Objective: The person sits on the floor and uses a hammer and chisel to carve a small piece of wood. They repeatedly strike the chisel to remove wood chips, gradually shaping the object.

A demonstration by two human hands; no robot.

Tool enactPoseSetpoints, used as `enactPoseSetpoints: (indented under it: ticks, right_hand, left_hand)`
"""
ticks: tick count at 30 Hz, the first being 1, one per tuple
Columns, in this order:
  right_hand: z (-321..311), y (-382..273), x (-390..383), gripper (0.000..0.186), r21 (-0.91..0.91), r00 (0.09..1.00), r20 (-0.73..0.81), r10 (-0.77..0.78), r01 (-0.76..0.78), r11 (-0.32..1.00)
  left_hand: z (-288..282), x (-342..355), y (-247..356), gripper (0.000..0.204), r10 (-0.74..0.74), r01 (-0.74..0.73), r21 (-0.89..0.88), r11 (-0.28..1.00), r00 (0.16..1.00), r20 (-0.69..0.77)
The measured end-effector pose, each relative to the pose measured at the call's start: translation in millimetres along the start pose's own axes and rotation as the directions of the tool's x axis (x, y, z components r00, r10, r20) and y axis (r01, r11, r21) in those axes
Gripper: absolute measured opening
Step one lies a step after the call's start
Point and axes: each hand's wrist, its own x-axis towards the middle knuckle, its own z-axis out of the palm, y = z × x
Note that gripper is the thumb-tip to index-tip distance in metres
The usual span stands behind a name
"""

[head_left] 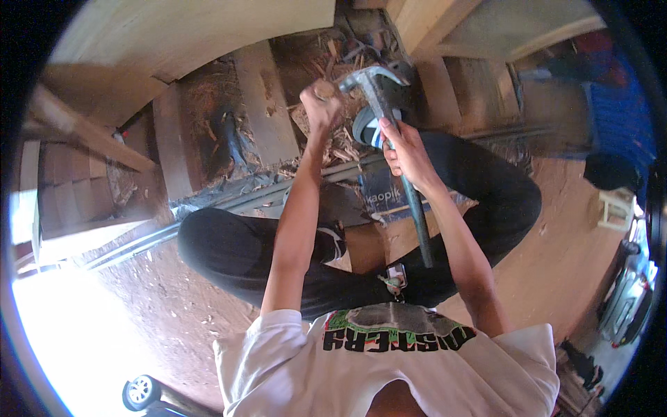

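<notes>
My right hand (pixel 406 154) is closed around the handle of a claw hammer (pixel 415 215). Its metal head lies up beyond the fingers, with the claw pointing right and the striking face close to my left fist; whether they touch I cannot tell. My left hand (pixel 322 110) is a closed fist around a short wood-coloured piece with a round end (pixel 324 89); the rest of it is hidden by the fingers. Below both hands are wood chips (pixel 344 147) and a wooden board (pixel 267 104).
My legs (pixel 236 243) are spread either side, and a shoe (pixel 363 126) sits just under the hammer. Long thin rods (pixel 257 198) run across in front of me. Large wooden panels (pixel 194 42) stand at the far side. A white stool (pixel 615 210) is at the right.
</notes>
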Motion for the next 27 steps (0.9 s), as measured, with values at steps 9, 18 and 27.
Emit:
enactPoseSetpoints:
  ticks: [9, 18, 27]
  right_hand:
    - [-5.6, 6.0, -22.1, 0.044, 0.286, 0.980, -0.157, 0.121, -0.072, 0.955]
    - [-9.1, 25.3, -19.0, 0.040, 0.274, 0.961, -0.137, 0.238, -0.194, 0.942]
    - [-10.5, 29.9, -23.9, 0.039, 0.253, 0.965, -0.135, 0.225, -0.186, 0.949]
  left_hand:
    - [13.1, 87.2, -73.1, 0.013, -0.266, 0.267, -0.024, 0.963, 0.963, 0.051]
    - [-34.0, 89.8, -69.1, 0.014, -0.534, 0.477, -0.319, 0.819, 0.837, -0.121]
    - [-24.8, 72.8, -1.8, 0.026, -0.300, 0.247, -0.252, 0.936, 0.932, -0.203]
